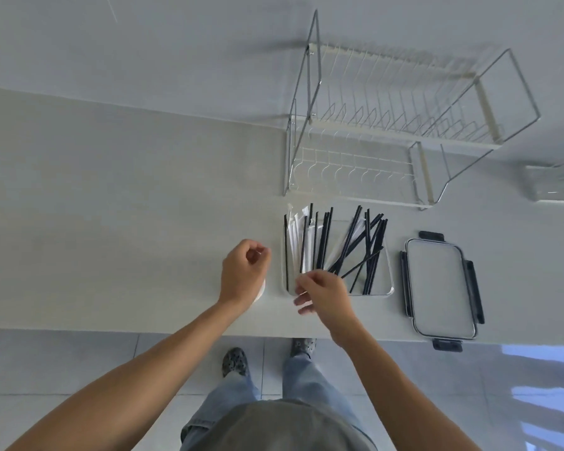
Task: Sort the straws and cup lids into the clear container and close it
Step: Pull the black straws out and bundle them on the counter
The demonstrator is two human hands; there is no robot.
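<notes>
A clear container (386, 289) sits on the white counter and holds several black straws (370, 242) and white paper-wrapped straws (295, 237), all leaning over its far rim. My right hand (326, 292) is at the container's near left corner, thumb and forefinger pinched on the near ends of the wrapped straws. My left hand (241, 275) hovers left of the container with its fingers curled and nothing visible in them. Under its wrist shows the edge of a white cup lid (261, 291), mostly hidden. The container's lid (442, 288), clear with black latches, lies flat to the right.
A wire dish rack (401, 125) stands behind the container against the wall. A clear object (557, 183) sits at the far right edge. The counter's front edge (144, 330) runs just below my hands, and the container lid's near latch overhangs it.
</notes>
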